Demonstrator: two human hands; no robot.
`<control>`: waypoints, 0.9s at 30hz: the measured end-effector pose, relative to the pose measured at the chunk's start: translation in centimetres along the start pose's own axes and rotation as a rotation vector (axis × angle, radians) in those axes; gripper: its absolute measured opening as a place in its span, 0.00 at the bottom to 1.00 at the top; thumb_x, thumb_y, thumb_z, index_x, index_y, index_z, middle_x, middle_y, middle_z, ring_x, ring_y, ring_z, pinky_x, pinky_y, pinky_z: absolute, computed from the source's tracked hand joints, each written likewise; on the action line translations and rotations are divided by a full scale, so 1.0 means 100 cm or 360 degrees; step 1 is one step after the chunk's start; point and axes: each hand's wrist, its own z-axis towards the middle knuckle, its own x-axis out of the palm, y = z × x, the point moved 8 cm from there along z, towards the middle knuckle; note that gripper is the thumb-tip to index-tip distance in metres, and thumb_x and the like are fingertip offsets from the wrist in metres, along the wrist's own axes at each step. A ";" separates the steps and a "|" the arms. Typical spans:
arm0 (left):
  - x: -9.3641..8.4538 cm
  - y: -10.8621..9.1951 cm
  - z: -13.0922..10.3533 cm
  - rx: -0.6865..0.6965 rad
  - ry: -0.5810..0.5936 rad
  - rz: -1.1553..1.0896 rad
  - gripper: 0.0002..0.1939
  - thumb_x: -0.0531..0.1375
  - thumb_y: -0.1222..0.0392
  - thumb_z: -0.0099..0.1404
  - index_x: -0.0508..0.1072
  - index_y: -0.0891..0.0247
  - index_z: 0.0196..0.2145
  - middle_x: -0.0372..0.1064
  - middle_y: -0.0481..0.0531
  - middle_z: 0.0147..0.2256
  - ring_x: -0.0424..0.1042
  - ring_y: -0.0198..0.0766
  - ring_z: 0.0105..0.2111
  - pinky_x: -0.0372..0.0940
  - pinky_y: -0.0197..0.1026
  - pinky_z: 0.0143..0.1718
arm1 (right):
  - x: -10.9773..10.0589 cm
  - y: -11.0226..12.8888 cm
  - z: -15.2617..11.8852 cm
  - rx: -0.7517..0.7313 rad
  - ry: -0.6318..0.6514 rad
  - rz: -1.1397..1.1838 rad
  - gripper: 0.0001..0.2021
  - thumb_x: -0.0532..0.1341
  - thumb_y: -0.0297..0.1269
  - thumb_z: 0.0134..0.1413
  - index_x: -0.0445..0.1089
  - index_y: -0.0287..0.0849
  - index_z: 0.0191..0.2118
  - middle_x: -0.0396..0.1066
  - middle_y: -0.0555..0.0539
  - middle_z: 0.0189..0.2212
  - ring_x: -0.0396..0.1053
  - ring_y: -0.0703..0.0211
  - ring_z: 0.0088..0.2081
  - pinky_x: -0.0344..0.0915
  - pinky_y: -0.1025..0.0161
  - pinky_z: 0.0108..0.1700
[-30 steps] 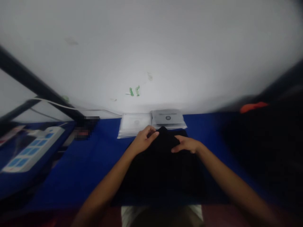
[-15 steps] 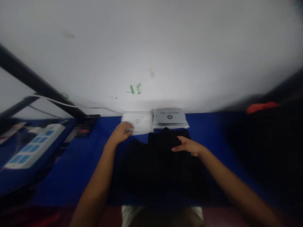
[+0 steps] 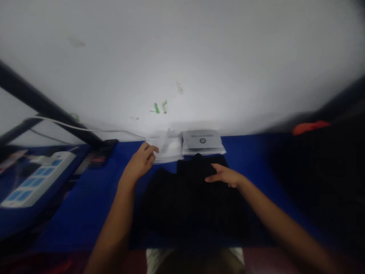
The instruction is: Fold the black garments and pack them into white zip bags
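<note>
Black folded garment (image 3: 194,194) lies flat on the blue worktop (image 3: 91,205), right in front of the person, near edge close to the body. Right hand (image 3: 225,176) rests on the garment's far part, fingers loosely flat and pointing left, pressing rather than gripping. Left hand (image 3: 140,163) is off the cloth, well apart from the right, fingers pinched on the corner of a clear plastic bag (image 3: 164,142); the corner is lifted off the white stack of bags (image 3: 171,150) against the wall. Grip looks thin, only fingertips on the film; blur hides whether one bag or several are caught. Just right of that stack sits a grey packet stack (image 3: 202,141) with a printed label, touching the garment's far edge or nearly so, cannot tell. At far left, a white power strip (image 3: 34,180) with blue sockets, and a white cable (image 3: 85,130) along the wall. Dark heap of fabric (image 3: 322,171) fills the right side, with an orange item (image 3: 309,126) on top. Risks, as judgement: slick film could slip from the pinch, or drag extra bags off the stack and scatter them; the fold could spring open if the right hand lifts; pulling the bag low could catch the garment's edge and muss it.
</note>
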 end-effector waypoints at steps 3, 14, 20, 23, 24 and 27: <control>0.006 -0.018 -0.001 0.0055 0.0065 0.0025 0.12 0.50 0.62 0.65 0.73 0.61 0.39 0.61 0.51 0.37 0.67 0.38 0.33 0.63 0.41 0.37 | 0.001 0.000 0.000 -0.0021 0.0015 0.0031 0.25 0.73 0.31 0.39 0.72 0.42 0.47 0.77 0.48 0.38 0.76 0.56 0.38 0.72 0.63 0.40; 0.032 -0.081 -0.009 0.0165 0.0176 0.0032 0.06 0.57 0.58 0.60 0.65 0.61 0.28 0.62 0.49 0.30 0.64 0.37 0.28 0.59 0.39 0.30 | 0.011 0.015 -0.009 -0.0222 -0.0063 0.0299 0.24 0.74 0.30 0.36 0.72 0.43 0.44 0.76 0.50 0.37 0.75 0.56 0.39 0.71 0.59 0.44; 0.038 -0.113 -0.017 0.0438 0.0051 0.0112 0.06 0.53 0.65 0.58 0.62 0.61 0.24 0.61 0.49 0.26 0.62 0.36 0.26 0.54 0.39 0.26 | 0.016 0.014 -0.009 -0.0135 -0.0163 0.0268 0.19 0.72 0.35 0.42 0.72 0.42 0.42 0.77 0.48 0.35 0.76 0.55 0.36 0.73 0.59 0.40; 0.036 -0.116 -0.020 0.0471 -0.0079 0.0127 0.10 0.52 0.62 0.62 0.63 0.61 0.23 0.61 0.49 0.25 0.61 0.36 0.25 0.53 0.39 0.25 | 0.014 0.014 -0.008 -0.0096 -0.0241 0.0267 0.17 0.72 0.36 0.43 0.72 0.41 0.41 0.77 0.47 0.34 0.76 0.55 0.34 0.73 0.60 0.38; 0.035 -0.117 -0.020 0.0468 -0.0122 0.0142 0.12 0.53 0.60 0.64 0.63 0.61 0.22 0.61 0.49 0.24 0.61 0.36 0.25 0.52 0.39 0.24 | 0.014 0.015 -0.009 -0.0104 -0.0249 0.0264 0.17 0.71 0.35 0.43 0.72 0.42 0.42 0.77 0.47 0.33 0.76 0.55 0.34 0.73 0.60 0.37; 0.037 -0.120 -0.022 0.0495 -0.0186 0.0195 0.16 0.53 0.57 0.66 0.62 0.61 0.21 0.61 0.49 0.23 0.60 0.35 0.24 0.51 0.39 0.24 | 0.018 0.020 -0.011 -0.0173 -0.0215 0.0208 0.19 0.71 0.34 0.44 0.72 0.43 0.45 0.77 0.48 0.34 0.76 0.56 0.35 0.73 0.61 0.39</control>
